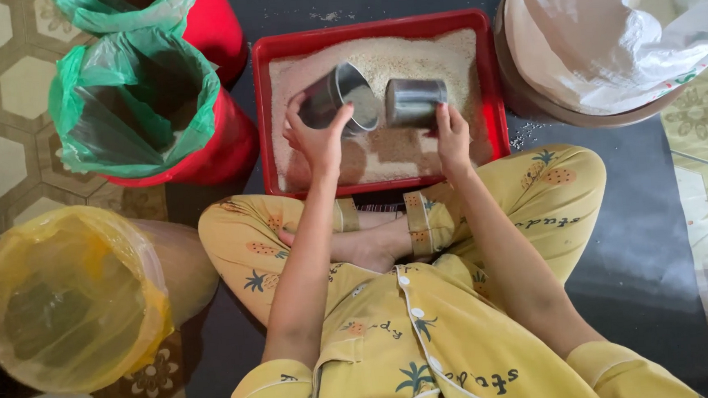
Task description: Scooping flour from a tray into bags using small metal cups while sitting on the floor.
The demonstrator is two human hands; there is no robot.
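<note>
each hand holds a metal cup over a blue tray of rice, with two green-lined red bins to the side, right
Not quite: the tray is red, not blue, as the head view shows. The rest holds: the left hand and right hand each hold a metal cup over the rice, beside two green-lined red bins.

2 red bins w/ green liners point(140, 114), yellow-lined bin point(69, 298), white sack point(606, 32) in tub.
</note>
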